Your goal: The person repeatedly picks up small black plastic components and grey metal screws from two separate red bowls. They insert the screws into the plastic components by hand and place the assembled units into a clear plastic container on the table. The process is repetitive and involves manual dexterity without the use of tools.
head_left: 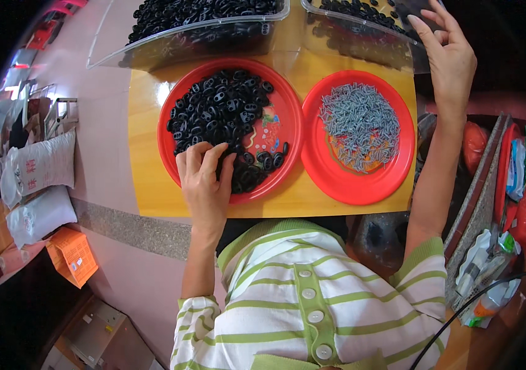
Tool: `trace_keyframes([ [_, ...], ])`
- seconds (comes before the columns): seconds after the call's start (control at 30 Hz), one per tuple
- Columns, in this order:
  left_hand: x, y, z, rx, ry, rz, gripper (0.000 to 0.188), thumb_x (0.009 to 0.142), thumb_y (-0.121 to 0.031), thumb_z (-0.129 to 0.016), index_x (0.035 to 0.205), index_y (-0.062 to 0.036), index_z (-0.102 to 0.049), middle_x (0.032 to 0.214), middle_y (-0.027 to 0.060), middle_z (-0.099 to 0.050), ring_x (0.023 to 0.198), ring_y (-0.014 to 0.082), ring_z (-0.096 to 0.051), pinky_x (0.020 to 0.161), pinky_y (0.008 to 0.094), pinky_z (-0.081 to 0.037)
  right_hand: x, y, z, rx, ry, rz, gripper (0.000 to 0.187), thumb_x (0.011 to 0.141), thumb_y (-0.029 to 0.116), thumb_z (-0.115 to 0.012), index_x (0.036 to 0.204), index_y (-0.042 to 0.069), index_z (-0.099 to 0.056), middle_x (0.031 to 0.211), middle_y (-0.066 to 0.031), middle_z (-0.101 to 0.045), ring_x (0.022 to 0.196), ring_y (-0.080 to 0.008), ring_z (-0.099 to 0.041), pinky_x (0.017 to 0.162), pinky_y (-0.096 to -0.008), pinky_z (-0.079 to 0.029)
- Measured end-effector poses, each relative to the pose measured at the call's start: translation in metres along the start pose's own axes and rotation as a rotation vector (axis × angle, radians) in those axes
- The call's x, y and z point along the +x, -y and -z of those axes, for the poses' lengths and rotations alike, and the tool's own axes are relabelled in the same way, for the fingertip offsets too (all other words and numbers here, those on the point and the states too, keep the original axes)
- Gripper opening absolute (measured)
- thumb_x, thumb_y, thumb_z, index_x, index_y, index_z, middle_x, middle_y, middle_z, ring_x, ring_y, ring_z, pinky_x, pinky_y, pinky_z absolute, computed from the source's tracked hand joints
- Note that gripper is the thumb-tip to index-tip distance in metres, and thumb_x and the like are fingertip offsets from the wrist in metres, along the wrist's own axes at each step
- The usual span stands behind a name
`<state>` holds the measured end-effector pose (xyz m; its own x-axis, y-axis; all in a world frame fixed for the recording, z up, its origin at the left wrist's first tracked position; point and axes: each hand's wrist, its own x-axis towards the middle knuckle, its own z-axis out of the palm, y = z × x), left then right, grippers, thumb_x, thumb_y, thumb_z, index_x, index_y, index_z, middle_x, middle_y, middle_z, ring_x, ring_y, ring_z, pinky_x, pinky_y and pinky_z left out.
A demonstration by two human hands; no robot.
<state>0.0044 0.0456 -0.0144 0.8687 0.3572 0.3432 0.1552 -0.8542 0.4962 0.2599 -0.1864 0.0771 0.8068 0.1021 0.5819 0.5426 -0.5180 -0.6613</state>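
Note:
My left hand (204, 179) reaches into the near left part of a red plate (292, 102). Its fingers curl down among small black oval two-holed plastic pieces (217, 105); whatever the tips pinch is hidden. Up at the far right, my right hand (451, 61) is beside the corner of a clear plastic bin (361, 46), thumb and fingers apart, with nothing visible in them. Similar black pieces lie in that bin. A second red plate (405, 166), between my arms, bears a heap of small grey metal screws or pins (361, 120).
Another clear bin (204, 31) full of black pieces stands at the far left of the yellow table (146, 179). White sacks (44, 163) and an orange box (72, 256) sit on the floor at left. Bagged goods (485, 271) and a black cable (472, 308) are at right.

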Motion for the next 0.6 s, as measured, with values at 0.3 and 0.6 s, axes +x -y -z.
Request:
trace_keyframes([
  [0.3,0.000,0.000,-0.014,0.091,0.034,-0.057,0.017,0.072,-0.012,-0.073,0.088,-0.0093,-0.066,0.088,0.0029,-0.057,0.085,0.0225,-0.051,0.075,0.0347,-0.038,-0.100,0.021,0.000,0.041,0.216,-0.059,0.022,0.080,0.006,-0.067,0.103,0.004,-0.066,0.091,-0.0019,-0.063,0.063,-0.0077,-0.046,0.060,-0.0219,-0.041],
  [0.6,0.001,-0.011,-0.018,-0.030,0.050,-0.064,0.014,0.071,-0.011,-0.074,0.080,-0.0099,-0.064,0.087,0.0016,-0.060,0.085,0.0199,-0.053,0.079,0.0324,-0.034,-0.185,0.015,0.022,0.115,0.401,-0.361,0.012,0.081,0.003,-0.066,0.092,0.001,-0.066,0.077,-0.0030,-0.057,0.056,-0.0066,-0.042,0.052,-0.0227,-0.036],
])
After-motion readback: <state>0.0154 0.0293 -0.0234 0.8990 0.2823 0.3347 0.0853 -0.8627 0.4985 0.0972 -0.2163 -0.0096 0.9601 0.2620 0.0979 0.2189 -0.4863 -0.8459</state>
